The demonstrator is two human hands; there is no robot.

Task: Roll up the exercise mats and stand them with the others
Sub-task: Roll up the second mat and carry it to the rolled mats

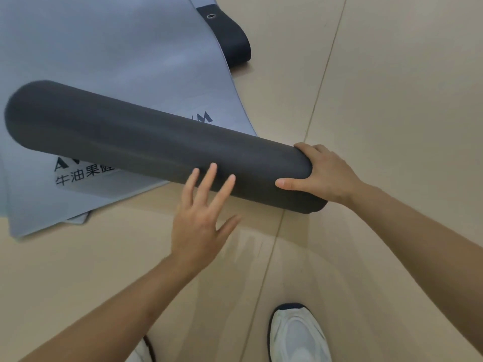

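Observation:
A dark grey rolled-up mat (146, 142) lies slanted across the middle of the view, its far end up at the left. My right hand (324, 173) grips its near end, thumb on the side and fingers curled over the top. My left hand (201, 218) has its fingers spread and straight, the fingertips touching the roll's near side. Under the roll a blue-grey mat (104, 53) with printed lettering lies flat on the floor. A black mat corner (230, 37) with a metal eyelet sticks out from beneath it at the top.
Beige floor (392, 87) with thin seams spreads to the right and bottom. My white shoes (298, 335) stand at the bottom edge. The flat mat's near corner sits at the lower left.

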